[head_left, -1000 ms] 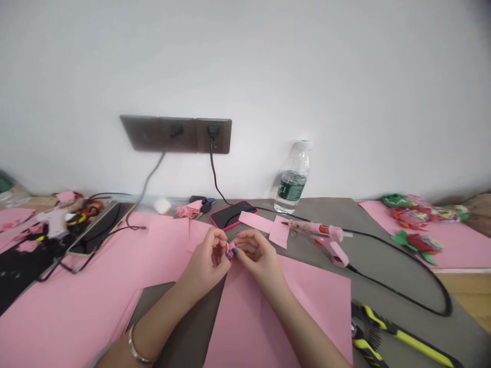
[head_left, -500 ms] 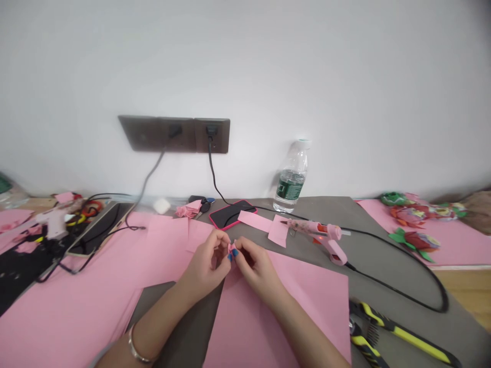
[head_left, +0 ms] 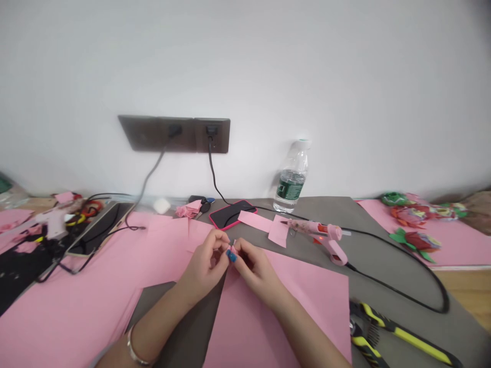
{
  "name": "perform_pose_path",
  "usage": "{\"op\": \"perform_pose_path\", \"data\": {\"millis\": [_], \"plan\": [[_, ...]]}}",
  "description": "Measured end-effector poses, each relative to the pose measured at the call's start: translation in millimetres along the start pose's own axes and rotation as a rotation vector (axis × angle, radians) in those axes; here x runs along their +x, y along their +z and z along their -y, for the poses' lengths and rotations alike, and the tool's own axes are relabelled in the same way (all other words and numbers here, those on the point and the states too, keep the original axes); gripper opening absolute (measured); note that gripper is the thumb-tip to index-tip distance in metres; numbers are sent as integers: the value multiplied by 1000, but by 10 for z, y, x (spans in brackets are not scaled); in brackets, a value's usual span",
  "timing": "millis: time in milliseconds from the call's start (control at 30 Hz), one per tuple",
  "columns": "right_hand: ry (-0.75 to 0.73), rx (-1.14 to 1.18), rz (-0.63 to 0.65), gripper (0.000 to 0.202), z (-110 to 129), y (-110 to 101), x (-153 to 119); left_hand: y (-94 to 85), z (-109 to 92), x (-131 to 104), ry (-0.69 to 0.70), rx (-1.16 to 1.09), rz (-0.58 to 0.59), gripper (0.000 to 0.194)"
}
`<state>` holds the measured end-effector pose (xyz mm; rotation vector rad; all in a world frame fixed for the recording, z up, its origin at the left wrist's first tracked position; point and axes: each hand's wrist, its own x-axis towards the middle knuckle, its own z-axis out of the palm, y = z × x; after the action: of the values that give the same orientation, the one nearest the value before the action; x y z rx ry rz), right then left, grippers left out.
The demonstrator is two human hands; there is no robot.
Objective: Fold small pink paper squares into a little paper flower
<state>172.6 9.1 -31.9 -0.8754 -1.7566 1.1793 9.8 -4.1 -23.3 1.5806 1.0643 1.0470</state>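
Head view: the left hand (head_left: 209, 266) and right hand (head_left: 257, 268) nearly meet, together pinching a small pink paper piece (head_left: 233, 247) between their fingertips, on the near side of the red-edged phone (head_left: 232, 215). The piece looks matte and folded, with only a sliver showing; blue-painted thumbnails (head_left: 232, 257) and curled fingers cover the rest, so its full shape cannot be made out. The bottom edge cuts off the forearms (head_left: 169, 319) and the black-and-yellow pliers (head_left: 420, 345).

Clear bottle (head_left: 290, 185) — dark wall sockets (head_left: 188, 137)
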Motion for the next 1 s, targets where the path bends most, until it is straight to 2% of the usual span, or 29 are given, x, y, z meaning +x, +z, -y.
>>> {"op": "perform_pose_path", "data": {"millis": [100, 333, 433, 533, 633, 767, 1000], "plan": [[-2, 28, 13, 29, 12, -9, -2, -9, 0, 0, 10, 11, 16, 8], [6, 192, 56, 35, 43, -46, 5, 8, -34, -11, 82, -116, 74, 8], [15, 204, 40, 36, 19, -38, 6, 25, -57, -3, 45, -130, 54, 7], [26, 189, -14, 36, -9, -24, 5, 33, -78, 21, -46, -85, -7, 8], [34, 136, -40, 34, -12, -15, 6, 15, -92, 38, -101, 26, -40, 22], [7, 41, -9, 32, 9, 1, 7, -11, -92, 32, -43, 159, 23, 25], [-6, 32, 21, 34, -1, -2, -12, -17, -89, 28, 5, 163, 90, 29]]}}
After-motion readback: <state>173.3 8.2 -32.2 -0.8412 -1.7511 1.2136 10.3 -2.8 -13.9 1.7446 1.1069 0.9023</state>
